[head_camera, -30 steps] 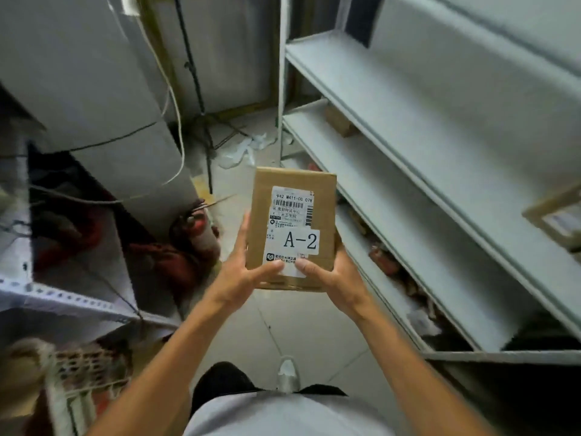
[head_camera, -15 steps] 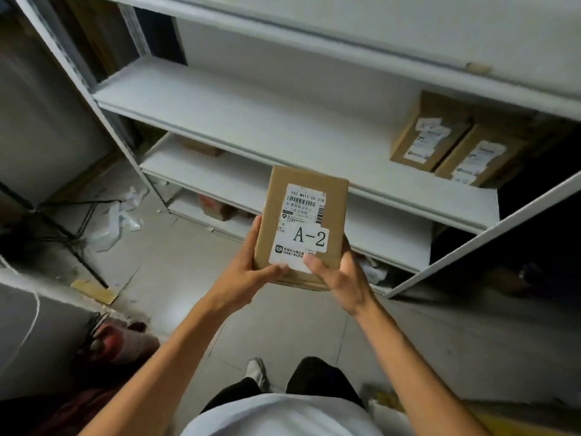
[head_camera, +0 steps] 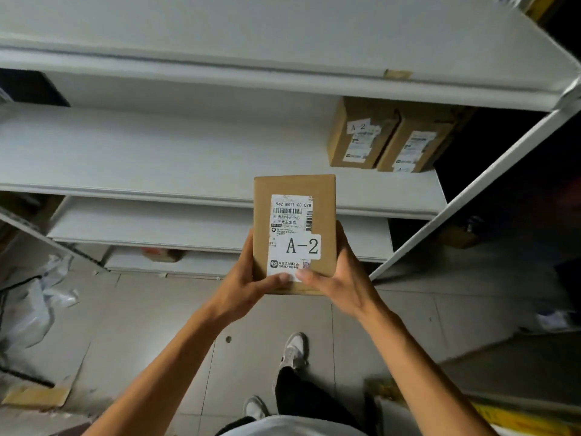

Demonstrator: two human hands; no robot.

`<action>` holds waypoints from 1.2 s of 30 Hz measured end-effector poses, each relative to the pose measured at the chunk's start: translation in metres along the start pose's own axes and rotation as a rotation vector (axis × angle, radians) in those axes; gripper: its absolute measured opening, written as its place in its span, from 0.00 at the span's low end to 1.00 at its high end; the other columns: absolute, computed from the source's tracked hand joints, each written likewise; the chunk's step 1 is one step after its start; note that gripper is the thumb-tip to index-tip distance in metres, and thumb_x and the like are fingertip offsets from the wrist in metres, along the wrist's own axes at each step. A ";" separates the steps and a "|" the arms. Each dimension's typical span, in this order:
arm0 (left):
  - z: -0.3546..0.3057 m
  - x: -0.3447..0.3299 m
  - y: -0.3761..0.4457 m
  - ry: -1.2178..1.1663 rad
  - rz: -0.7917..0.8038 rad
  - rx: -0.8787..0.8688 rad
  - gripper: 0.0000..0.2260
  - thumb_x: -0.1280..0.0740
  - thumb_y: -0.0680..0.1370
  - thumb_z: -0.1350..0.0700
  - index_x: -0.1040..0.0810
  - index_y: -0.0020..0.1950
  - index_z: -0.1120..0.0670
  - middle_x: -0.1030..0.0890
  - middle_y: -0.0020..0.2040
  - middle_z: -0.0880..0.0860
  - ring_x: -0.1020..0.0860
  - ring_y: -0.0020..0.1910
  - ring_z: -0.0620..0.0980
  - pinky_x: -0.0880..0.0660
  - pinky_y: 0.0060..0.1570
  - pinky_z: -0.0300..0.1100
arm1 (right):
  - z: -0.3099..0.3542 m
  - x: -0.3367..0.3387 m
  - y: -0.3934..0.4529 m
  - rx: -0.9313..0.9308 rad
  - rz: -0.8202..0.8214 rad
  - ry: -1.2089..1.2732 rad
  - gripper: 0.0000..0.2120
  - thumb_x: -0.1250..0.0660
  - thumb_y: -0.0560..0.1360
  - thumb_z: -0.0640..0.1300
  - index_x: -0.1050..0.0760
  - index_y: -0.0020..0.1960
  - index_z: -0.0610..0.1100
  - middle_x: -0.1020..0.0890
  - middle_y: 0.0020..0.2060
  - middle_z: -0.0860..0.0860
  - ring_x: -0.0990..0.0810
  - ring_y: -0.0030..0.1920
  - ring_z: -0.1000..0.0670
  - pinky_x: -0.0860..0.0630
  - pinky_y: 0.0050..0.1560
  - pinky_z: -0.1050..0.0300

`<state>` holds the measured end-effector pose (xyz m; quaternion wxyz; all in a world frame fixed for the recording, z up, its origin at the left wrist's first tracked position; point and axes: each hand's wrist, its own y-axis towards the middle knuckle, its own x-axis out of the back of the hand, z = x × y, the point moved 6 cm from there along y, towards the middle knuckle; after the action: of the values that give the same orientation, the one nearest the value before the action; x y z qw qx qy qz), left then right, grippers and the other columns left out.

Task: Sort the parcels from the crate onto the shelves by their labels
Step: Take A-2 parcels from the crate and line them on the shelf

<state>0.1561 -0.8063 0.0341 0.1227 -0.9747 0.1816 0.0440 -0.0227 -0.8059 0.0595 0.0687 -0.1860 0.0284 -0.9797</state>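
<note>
A small brown cardboard parcel [head_camera: 294,234] with a white shipping sticker and a bold "A-2" label [head_camera: 302,246] was held upright in both hands, in the air in front of the white metal shelving unit [head_camera: 220,86] and touching none of its boards. The left hand [head_camera: 243,289] gripped its lower left edge, thumb laid across the front; the right hand [head_camera: 338,286] gripped the lower right edge the same way. Over the last second the view had swung from a cluttered corner and floor to face the shelves squarely, and the parcel had stayed in the same two-handed hold. That turn brought the middle white shelf board [head_camera: 176,155] into plain sight, where two brown cardboard boxes [head_camera: 390,140] stood side by side at the right end, the nearer one also marked "A-2". Judging from the matching labels, this was likely the right shelf, with bare board to the left of those boxes to set the parcel down.
</note>
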 end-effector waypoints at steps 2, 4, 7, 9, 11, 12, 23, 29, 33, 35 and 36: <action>0.000 0.001 0.027 0.016 0.011 0.006 0.38 0.31 0.74 0.69 0.46 0.78 0.50 0.22 0.67 0.53 0.22 0.64 0.57 0.19 0.51 0.50 | -0.008 0.010 0.023 -0.029 0.000 -0.038 0.41 0.23 0.64 0.56 0.38 0.72 0.57 0.21 0.63 0.60 0.21 0.60 0.59 0.21 0.59 0.54; -0.005 0.004 0.054 0.035 -0.002 0.003 0.38 0.31 0.73 0.70 0.46 0.78 0.52 0.22 0.67 0.55 0.21 0.63 0.58 0.19 0.51 0.50 | -0.016 0.019 0.049 -0.047 -0.020 -0.116 0.41 0.23 0.63 0.61 0.38 0.71 0.60 0.21 0.62 0.59 0.21 0.59 0.57 0.20 0.57 0.51; -0.002 0.015 0.093 0.063 -0.041 0.045 0.31 0.31 0.73 0.73 0.37 0.72 0.56 0.17 0.61 0.54 0.18 0.57 0.55 0.18 0.47 0.46 | -0.030 0.032 0.088 -0.062 -0.058 -0.246 0.44 0.25 0.60 0.69 0.38 0.71 0.61 0.24 0.61 0.52 0.22 0.59 0.52 0.20 0.56 0.47; -0.002 0.025 0.119 0.106 -0.068 0.060 0.28 0.26 0.72 0.69 0.32 0.68 0.56 0.16 0.58 0.54 0.18 0.56 0.58 0.18 0.48 0.48 | -0.039 0.039 0.113 -0.088 -0.059 -0.322 0.52 0.28 0.59 0.72 0.45 0.76 0.59 0.27 0.60 0.48 0.24 0.60 0.47 0.21 0.57 0.45; -0.005 0.034 0.145 0.198 -0.095 0.032 0.31 0.23 0.70 0.63 0.32 0.69 0.55 0.17 0.59 0.55 0.18 0.57 0.60 0.18 0.51 0.53 | -0.047 0.044 0.138 -0.128 -0.038 -0.385 0.56 0.28 0.61 0.72 0.52 0.79 0.57 0.28 0.59 0.47 0.25 0.60 0.45 0.21 0.58 0.44; -0.008 0.037 0.159 0.236 -0.110 0.013 0.32 0.22 0.70 0.62 0.32 0.70 0.55 0.17 0.58 0.54 0.18 0.56 0.57 0.18 0.50 0.52 | -0.052 0.046 0.150 -0.146 -0.021 -0.402 0.56 0.27 0.63 0.71 0.53 0.80 0.56 0.29 0.60 0.46 0.25 0.60 0.45 0.22 0.58 0.46; 0.015 0.068 0.291 0.487 -0.295 -0.258 0.26 0.29 0.76 0.60 0.35 0.72 0.58 0.21 0.54 0.43 0.22 0.43 0.37 0.26 0.46 0.27 | -0.127 0.046 0.274 -0.133 -0.119 -0.303 0.40 0.25 0.74 0.48 0.43 0.78 0.45 0.25 0.69 0.50 0.25 0.64 0.49 0.30 0.57 0.63; 0.018 0.073 0.336 0.620 -0.458 -0.296 0.21 0.29 0.78 0.57 0.29 0.69 0.56 0.23 0.60 0.50 0.24 0.53 0.42 0.22 0.54 0.39 | -0.144 0.051 0.298 -0.032 -0.539 -0.346 0.14 0.27 0.75 0.44 0.28 0.53 0.39 0.19 0.50 0.43 0.20 0.47 0.46 0.26 0.45 0.54; 0.019 0.076 0.347 0.670 -0.584 -0.248 0.18 0.28 0.77 0.56 0.26 0.66 0.55 0.29 0.55 0.51 0.23 0.51 0.50 0.20 0.54 0.47 | -0.145 0.051 0.297 0.005 -0.643 -0.275 0.11 0.28 0.76 0.46 0.29 0.46 0.42 0.21 0.42 0.47 0.23 0.41 0.48 0.25 0.42 0.50; 0.019 0.076 0.353 0.666 -0.593 -0.232 0.19 0.28 0.77 0.54 0.25 0.66 0.54 0.27 0.55 0.51 0.22 0.50 0.50 0.19 0.53 0.48 | -0.147 0.045 0.302 0.034 -0.565 -0.264 0.08 0.29 0.76 0.44 0.25 0.51 0.42 0.20 0.47 0.47 0.21 0.47 0.48 0.21 0.49 0.48; 0.018 0.076 0.357 0.671 -0.596 -0.229 0.19 0.28 0.77 0.53 0.25 0.66 0.54 0.26 0.56 0.52 0.22 0.50 0.50 0.19 0.53 0.48 | -0.148 0.043 0.304 0.035 -0.519 -0.267 0.09 0.29 0.77 0.42 0.24 0.55 0.41 0.20 0.51 0.47 0.21 0.51 0.48 0.22 0.54 0.52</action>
<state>0.0955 -1.1504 -0.0724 -0.0439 -0.9520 -0.0831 -0.2912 -0.0794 -1.1087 -0.0872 -0.1782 -0.3131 -0.0462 -0.9317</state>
